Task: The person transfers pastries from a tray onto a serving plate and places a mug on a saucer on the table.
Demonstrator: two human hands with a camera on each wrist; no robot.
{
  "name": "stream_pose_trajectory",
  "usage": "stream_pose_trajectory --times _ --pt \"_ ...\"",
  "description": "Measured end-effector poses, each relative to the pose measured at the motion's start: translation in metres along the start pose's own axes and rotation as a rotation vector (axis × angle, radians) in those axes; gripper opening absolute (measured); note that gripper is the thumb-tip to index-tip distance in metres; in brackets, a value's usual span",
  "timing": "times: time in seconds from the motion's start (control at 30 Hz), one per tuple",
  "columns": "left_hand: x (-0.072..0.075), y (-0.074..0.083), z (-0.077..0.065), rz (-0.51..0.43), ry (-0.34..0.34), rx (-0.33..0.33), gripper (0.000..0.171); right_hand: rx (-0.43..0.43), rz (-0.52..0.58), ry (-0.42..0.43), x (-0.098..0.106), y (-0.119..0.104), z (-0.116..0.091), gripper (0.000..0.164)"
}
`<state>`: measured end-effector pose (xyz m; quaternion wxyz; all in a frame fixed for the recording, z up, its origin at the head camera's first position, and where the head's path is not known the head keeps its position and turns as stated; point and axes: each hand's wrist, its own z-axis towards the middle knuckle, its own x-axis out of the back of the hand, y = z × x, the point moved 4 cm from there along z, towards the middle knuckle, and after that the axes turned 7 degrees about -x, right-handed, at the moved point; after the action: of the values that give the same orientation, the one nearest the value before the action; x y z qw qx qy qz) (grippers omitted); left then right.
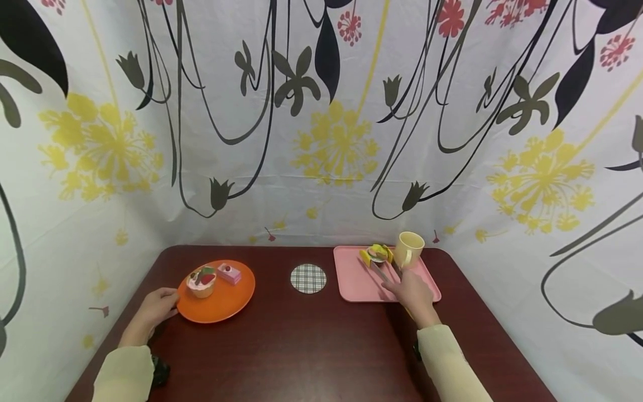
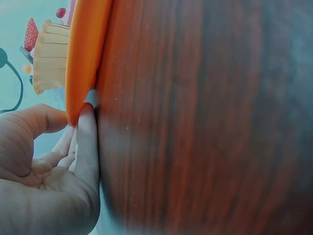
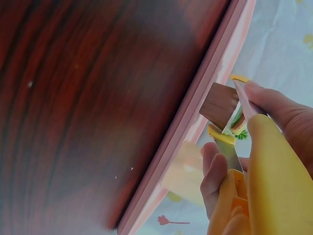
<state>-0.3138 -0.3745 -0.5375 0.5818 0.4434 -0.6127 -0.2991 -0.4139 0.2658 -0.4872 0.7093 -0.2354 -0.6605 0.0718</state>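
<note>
- Pinching the rim of a smooth, round orange plate (image 1: 216, 312), the left hand (image 1: 158, 306) has its thumb above the edge and a finger beneath.
- The right hand (image 1: 414, 295) grips tongs (image 1: 379, 272) with flat metal arms and thick yellow handles; their yellow tips stand either side of a small brown-sided pastry (image 1: 378, 253) with white and green on top. Whether the tips squeeze it, I cannot tell.
- On the plate, at the table's left, a cupcake (image 1: 201, 283) in a fluted tan cup carries a seeded red strawberry and a green leaf; just beside it lies a blocky pink cake slice (image 1: 229, 273) with a red berry.
- At the right, a rectangular pink tray (image 1: 350, 279) with rounded corners and a raised rim lies below the pastry and bears an upright pale-yellow mug (image 1: 404, 249), handle toward the person.
- Between plate and tray sits a flat, round coaster (image 1: 308, 278) in dark-and-white check.
- All stand on a dark reddish, wood-grained table (image 1: 281, 346).
- Behind hangs creased white fabric (image 1: 201, 162) printed with yellow blossoms, grey tulips and looping stems.
</note>
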Motion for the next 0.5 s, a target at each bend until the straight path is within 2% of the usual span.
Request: stream_pose_trajectory --times 0.5 --pt "-0.0011 0.0014 -0.0003 -0.004 0.008 0.002 0.063 -0.019 0.029 0.008 -0.0012 0.0057 0.0036 0.045"
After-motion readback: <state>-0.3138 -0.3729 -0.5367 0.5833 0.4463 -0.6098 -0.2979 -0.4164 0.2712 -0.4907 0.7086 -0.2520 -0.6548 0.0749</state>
